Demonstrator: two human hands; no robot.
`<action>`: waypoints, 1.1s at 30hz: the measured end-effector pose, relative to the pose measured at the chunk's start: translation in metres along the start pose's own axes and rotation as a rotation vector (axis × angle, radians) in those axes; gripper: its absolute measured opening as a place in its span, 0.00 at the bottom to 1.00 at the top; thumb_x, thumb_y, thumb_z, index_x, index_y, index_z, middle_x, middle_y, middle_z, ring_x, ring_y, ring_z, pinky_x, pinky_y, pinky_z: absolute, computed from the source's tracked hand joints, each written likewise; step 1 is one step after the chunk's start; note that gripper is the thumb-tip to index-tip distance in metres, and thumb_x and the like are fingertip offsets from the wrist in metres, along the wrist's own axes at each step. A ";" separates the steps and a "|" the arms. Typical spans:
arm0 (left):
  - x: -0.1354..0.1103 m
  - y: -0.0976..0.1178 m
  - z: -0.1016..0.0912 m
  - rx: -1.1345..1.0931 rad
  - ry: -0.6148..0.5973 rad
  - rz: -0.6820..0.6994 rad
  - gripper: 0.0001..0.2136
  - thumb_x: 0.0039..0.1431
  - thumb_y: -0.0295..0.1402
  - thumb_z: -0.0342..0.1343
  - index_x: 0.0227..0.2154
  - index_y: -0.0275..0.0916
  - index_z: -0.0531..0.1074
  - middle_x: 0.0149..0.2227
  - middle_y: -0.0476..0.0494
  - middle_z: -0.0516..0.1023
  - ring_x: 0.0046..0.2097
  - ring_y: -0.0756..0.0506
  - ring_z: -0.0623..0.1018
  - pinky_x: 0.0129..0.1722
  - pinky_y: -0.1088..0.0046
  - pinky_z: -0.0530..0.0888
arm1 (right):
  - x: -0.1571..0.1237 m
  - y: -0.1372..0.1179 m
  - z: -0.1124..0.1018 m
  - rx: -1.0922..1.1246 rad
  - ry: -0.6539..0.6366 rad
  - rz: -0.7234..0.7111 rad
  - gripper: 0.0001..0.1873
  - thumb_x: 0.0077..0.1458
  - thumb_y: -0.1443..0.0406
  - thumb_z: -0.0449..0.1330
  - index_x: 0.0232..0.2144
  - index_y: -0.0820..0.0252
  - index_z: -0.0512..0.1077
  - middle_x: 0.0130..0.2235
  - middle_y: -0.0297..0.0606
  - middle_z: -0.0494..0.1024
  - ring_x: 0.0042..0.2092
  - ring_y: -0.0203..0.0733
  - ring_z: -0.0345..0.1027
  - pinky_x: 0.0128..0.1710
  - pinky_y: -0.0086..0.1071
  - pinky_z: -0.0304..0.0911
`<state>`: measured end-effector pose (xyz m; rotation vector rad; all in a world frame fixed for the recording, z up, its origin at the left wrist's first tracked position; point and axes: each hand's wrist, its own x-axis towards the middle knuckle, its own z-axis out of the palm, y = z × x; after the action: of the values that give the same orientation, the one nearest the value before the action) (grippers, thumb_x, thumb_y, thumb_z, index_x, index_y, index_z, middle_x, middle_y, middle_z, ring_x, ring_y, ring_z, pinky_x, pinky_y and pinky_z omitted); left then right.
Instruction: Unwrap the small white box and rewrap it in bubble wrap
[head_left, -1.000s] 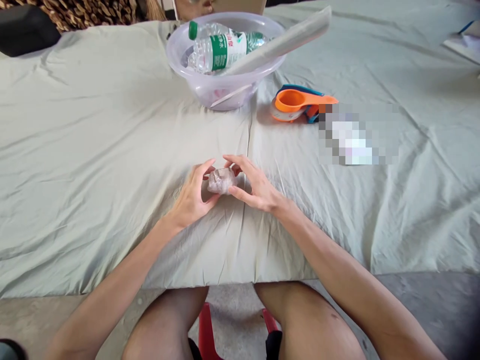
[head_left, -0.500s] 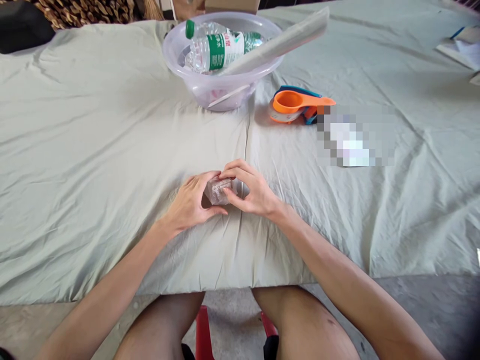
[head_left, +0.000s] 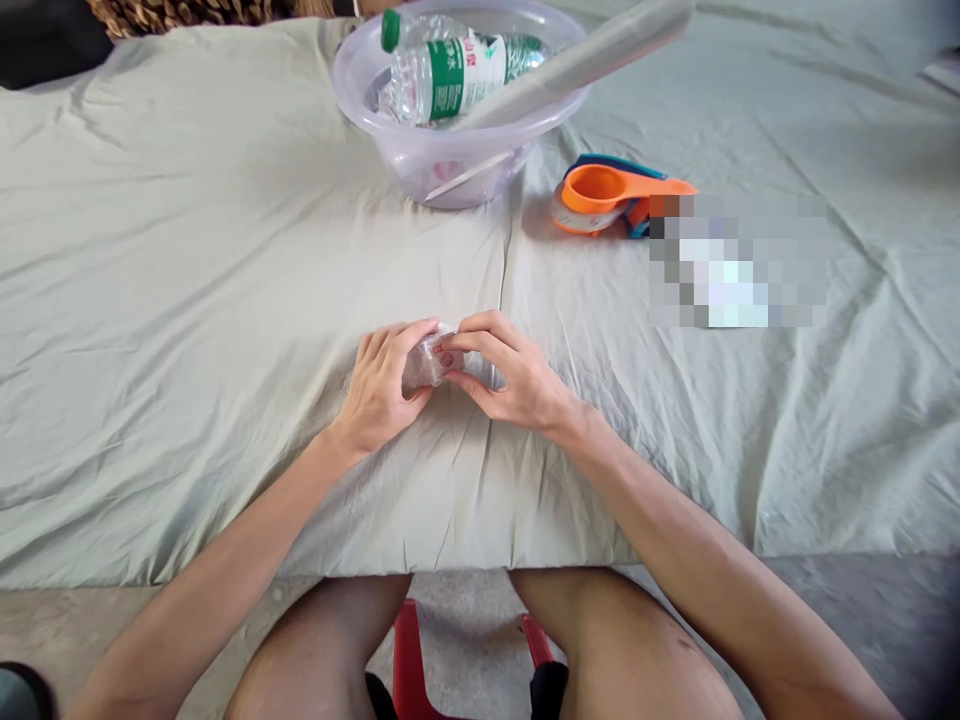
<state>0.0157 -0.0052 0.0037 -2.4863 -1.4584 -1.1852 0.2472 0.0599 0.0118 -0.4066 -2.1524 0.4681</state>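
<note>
A small lump wrapped in clear plastic film [head_left: 427, 362] sits between both hands at the middle of the cloth-covered table [head_left: 187, 300]. My left hand [head_left: 382, 385] curls round its left side, fingers bent over the top. From the right, my right hand [head_left: 504, 370] pinches the wrap with fingertips and thumb. Most of the lump is hidden by the fingers.
A clear plastic basin [head_left: 450, 165] at the back holds a green-labelled water bottle [head_left: 450, 80] and a long grey roll [head_left: 577, 65] resting across its rim. Nested orange and blue measuring scoops [head_left: 607, 195] lie to its right, beside a blurred patch. A red stool [head_left: 409, 655] shows between my knees.
Both hands closed in on the wrapped lump. The fingers, apart a second ago, now press over it and cover most of it. The view shifted slightly.
</note>
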 end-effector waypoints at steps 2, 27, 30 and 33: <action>0.000 0.000 0.000 0.016 -0.011 -0.001 0.34 0.68 0.24 0.61 0.73 0.49 0.61 0.63 0.41 0.85 0.60 0.38 0.84 0.60 0.58 0.77 | 0.000 0.001 0.000 0.023 0.003 0.015 0.11 0.74 0.67 0.66 0.55 0.51 0.74 0.51 0.42 0.80 0.49 0.47 0.79 0.49 0.46 0.82; 0.000 0.000 0.001 0.052 -0.069 0.025 0.43 0.64 0.19 0.59 0.79 0.50 0.56 0.64 0.42 0.86 0.64 0.38 0.81 0.62 0.57 0.76 | -0.001 0.008 0.003 0.110 -0.039 0.143 0.12 0.72 0.75 0.56 0.42 0.51 0.65 0.43 0.37 0.74 0.42 0.43 0.70 0.43 0.41 0.73; 0.000 0.001 0.001 0.044 -0.055 0.030 0.43 0.64 0.18 0.59 0.79 0.50 0.55 0.64 0.43 0.86 0.63 0.38 0.81 0.61 0.58 0.77 | -0.002 0.010 0.005 0.129 -0.023 0.152 0.12 0.72 0.75 0.55 0.42 0.51 0.66 0.43 0.37 0.74 0.42 0.43 0.70 0.43 0.41 0.74; 0.001 0.001 0.001 0.021 -0.049 0.018 0.42 0.65 0.19 0.60 0.79 0.50 0.55 0.63 0.43 0.86 0.63 0.38 0.80 0.61 0.57 0.77 | -0.003 0.011 0.007 0.148 -0.005 0.157 0.11 0.73 0.74 0.55 0.42 0.51 0.66 0.43 0.38 0.75 0.42 0.43 0.71 0.42 0.41 0.74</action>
<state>0.0173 -0.0048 0.0042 -2.5264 -1.4487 -1.1077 0.2447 0.0669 0.0005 -0.4934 -2.0832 0.7130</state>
